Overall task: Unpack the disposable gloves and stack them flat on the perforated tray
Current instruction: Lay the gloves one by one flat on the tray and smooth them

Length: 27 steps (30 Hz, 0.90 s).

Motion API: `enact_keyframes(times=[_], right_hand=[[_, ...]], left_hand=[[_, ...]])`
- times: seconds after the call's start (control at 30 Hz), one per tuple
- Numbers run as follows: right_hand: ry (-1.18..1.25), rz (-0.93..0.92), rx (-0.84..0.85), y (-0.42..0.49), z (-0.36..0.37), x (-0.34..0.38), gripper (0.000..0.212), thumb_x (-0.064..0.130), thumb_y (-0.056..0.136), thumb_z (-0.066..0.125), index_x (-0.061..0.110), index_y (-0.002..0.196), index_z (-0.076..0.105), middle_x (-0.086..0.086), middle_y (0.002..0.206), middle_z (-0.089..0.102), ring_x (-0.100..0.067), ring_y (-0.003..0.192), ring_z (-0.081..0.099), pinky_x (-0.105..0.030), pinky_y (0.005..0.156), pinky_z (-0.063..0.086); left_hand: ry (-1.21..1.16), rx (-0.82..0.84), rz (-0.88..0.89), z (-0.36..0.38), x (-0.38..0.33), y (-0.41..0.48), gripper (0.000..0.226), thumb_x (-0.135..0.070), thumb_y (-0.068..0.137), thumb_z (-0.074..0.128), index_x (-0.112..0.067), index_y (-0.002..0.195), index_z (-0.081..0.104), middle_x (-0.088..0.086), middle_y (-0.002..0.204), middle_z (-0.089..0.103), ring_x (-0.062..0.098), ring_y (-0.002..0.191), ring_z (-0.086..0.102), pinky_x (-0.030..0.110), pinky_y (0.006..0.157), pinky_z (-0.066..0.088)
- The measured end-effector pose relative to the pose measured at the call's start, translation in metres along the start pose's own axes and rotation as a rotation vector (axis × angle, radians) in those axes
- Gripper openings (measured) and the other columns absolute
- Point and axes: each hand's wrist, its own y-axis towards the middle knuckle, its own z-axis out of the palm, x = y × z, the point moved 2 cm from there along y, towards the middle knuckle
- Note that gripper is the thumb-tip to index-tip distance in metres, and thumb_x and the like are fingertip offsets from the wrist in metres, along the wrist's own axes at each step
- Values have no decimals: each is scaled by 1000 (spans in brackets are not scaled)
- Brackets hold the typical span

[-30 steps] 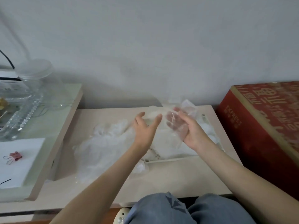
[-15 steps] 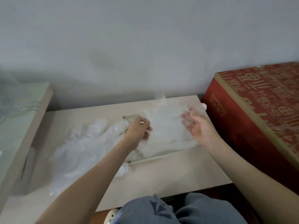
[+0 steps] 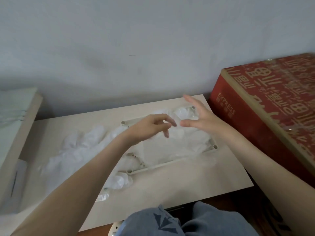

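Observation:
A cream perforated tray [image 3: 172, 162] lies on the low beige table [image 3: 196, 181], and several clear disposable gloves [image 3: 173, 149] are spread across it. To its left sits a heap of crumpled clear gloves [image 3: 75, 152]. My left hand [image 3: 150, 127] hovers above the tray's left half, fingers loosely curled and holding nothing. My right hand [image 3: 199, 116] floats over the tray's far right corner with fingers spread, empty. Both hands are lifted off the gloves.
A large red carton [image 3: 265, 106] stands against the table's right side. A higher cream shelf [image 3: 18, 126] borders the left. Small clear plastic bits [image 3: 119, 181] lie near the tray's front left corner. A grey wall rises behind. My knees [image 3: 170, 220] are below.
A second ago my right hand held a clear glove up near my left hand. That glove now lies on the tray and both hands have let go and lifted. The camera swung right.

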Motion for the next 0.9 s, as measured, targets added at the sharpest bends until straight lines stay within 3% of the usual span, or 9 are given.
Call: enact_keyframes(times=[0.07,0.13,0.27,0.33,0.4,0.53,0.7,0.9], right_hand=[[-42,38,170,6,4,11,68,33,79,77,33,138,43,19,143,38,1,136,28,-21,107,23],[35,67,278,8,6,17,44,35,75,77,32,116,61,25,116,60,4,120,48,-22,103,28],[122,47,328,9,0,17,12,21,79,73,17,86,65,5,80,68,-5,81,62,-18,86,42],[77,60,331,9,-6,13,9,12,87,68,11,81,61,-4,74,63,-8,65,57,-17,74,43],[17,104,345,12,-10,7,11,13,90,63,12,80,60,-6,74,59,-7,61,53,-18,68,41],[-40,211,348,21,-14,-4,15,11,94,58,12,79,59,1,74,55,-11,65,50,-14,64,44],[-233,241,233,44,-16,-16,12,19,90,65,13,82,60,-6,78,58,-13,67,55,-23,74,45],[-325,210,40,66,-11,-26,20,21,83,72,14,73,56,-2,63,60,-16,58,50,-27,62,40]], left_hand=[[-28,28,56,-1,-15,0,17,-17,98,50,-19,101,67,1,73,67,2,50,38,14,46,28],[-60,34,87,-4,-23,1,15,-17,98,50,-17,98,66,1,71,66,3,48,36,16,45,26],[-77,1,69,-14,-19,0,17,-21,99,49,-22,100,66,-3,67,63,6,49,33,19,45,22],[-79,-19,43,-18,-9,0,18,-22,99,49,-25,99,67,-5,66,62,7,50,31,19,45,22],[-85,-29,10,-20,3,1,18,-20,99,49,-24,98,66,-4,66,63,7,48,30,19,44,22],[-2,-73,-81,-22,33,7,16,-19,97,50,-22,95,65,-5,66,65,6,47,34,20,45,26],[159,-140,-149,-24,61,14,14,-23,96,52,-24,91,64,-10,62,66,-5,55,46,23,59,34],[347,-258,-152,-17,72,26,15,-27,98,47,-22,93,60,-8,67,65,8,72,55,17,62,37]])
